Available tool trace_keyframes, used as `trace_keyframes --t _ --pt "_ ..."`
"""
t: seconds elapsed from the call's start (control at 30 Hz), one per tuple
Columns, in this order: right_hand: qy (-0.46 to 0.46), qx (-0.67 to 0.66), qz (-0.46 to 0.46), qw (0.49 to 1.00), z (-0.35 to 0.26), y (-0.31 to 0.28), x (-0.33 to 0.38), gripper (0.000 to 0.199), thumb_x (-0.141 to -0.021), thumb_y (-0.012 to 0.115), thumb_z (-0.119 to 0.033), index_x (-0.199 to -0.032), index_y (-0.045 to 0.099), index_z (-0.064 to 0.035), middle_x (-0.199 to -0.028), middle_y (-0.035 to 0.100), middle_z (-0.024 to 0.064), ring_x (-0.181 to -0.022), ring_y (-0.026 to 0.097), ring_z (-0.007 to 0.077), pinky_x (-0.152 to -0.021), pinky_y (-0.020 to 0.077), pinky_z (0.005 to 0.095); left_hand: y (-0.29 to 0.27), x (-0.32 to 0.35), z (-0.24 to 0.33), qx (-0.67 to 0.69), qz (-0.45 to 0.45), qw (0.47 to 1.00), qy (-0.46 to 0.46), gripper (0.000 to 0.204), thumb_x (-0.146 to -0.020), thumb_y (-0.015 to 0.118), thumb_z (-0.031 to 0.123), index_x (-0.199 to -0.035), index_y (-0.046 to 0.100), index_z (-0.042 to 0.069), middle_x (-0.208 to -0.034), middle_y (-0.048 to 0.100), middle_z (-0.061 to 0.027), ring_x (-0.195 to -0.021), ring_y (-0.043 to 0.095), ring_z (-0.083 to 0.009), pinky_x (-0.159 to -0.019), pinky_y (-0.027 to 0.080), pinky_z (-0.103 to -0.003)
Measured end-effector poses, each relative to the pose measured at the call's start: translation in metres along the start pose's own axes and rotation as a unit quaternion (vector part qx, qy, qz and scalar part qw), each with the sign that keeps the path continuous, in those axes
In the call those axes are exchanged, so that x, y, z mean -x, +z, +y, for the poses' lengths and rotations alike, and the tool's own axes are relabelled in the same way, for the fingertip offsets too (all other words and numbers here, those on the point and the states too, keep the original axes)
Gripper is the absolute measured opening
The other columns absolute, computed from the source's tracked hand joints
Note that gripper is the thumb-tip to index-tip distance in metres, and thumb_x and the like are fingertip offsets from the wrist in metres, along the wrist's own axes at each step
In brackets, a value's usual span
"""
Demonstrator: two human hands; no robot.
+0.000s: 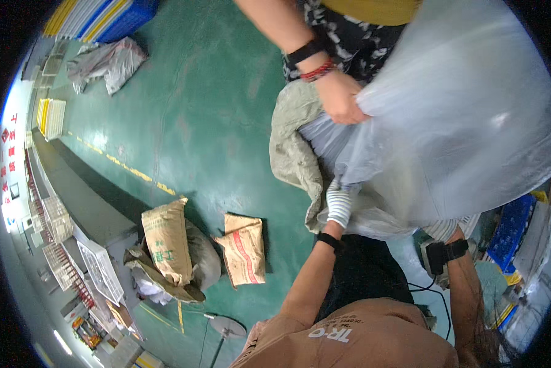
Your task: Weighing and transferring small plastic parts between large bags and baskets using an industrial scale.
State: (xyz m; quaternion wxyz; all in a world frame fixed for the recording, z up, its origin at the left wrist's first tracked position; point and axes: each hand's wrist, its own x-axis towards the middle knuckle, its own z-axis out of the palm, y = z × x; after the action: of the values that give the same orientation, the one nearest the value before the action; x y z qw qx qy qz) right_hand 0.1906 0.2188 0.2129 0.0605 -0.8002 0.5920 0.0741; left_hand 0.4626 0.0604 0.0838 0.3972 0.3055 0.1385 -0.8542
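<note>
A: Where are the person's hands?

B: The left hand (pixel 338 205), in a striped glove, is closed on the bunched edge of the clear bag (pixel 465 129) where it meets the grey sack (pixel 294 144). The right hand (pixel 442 230) is mostly hidden under the bag; only a bit of striped glove shows above the wrist strap, so I cannot tell its grip.

A: And the bag itself?

B: Big, translucent, puffed up, filling the right side. Its mouth gathers at centre, tucked into the crumpled sack, which hangs just left of it.

A: Anyone else?

B: A co-worker's hand (pixel 340 98) comes from the far side, with a black band and red beads on the wrist, pinching the bag's far edge.

A: Packages on the floor?

B: Two tan paper sacks on the green floor (pixel 196 110), near left. The taller sack (pixel 167 239) stands leaning on a grey heap, with green print on its face. The flat sack (pixel 243 248) lies just right of it, with a red stripe.

A: Signs?

B: Red diamond signs (pixel 7 138) run along the far-left wall, too small to make out. A yellow dashed line (pixel 125 167) crosses the floor.

A: Anything else?

B: Blue crates (pixel 119 15) at far left top, another blue crate (pixel 511 230) at right, white wire trays (pixel 101 270) near left, and crumpled plastic (pixel 107 64) far left
</note>
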Motion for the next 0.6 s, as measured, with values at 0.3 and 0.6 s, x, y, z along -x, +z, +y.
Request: trace_keyframes --t 0.3,0.6 --pt "0.319 -0.032 -0.202 0.925 0.047 -0.121 0.021 0.042 -0.088 0.042 -0.011 -0.13 0.045 -0.0066 -0.129 0.047 0.023 -0.115 0.047 0.0354 -0.101 0.0349 0.0427 0.166 0.118 0.07 -0.429 -0.124 0.893 0.061 0.036 -0.083 0.06 0.022 -0.116 0.054 0.007 -0.106 0.061 -0.0078 -0.096 0.06 -0.0202 -0.08 0.051 -0.035" --pt "0.08 -0.366 -0.01 0.927 -0.092 -0.198 -0.003 0.035 -0.09 0.042 -0.025 -0.12 0.054 -0.0093 -0.123 0.055 0.0117 -0.112 0.049 0.0275 -0.099 0.0353 0.0367 0.307 0.255 -0.041 -0.294 -0.131 0.937 -0.137 0.021 -0.084 0.063 0.018 -0.099 0.056 0.005 -0.094 0.059 -0.003 -0.086 0.055 -0.0112 -0.075 0.045 -0.028"
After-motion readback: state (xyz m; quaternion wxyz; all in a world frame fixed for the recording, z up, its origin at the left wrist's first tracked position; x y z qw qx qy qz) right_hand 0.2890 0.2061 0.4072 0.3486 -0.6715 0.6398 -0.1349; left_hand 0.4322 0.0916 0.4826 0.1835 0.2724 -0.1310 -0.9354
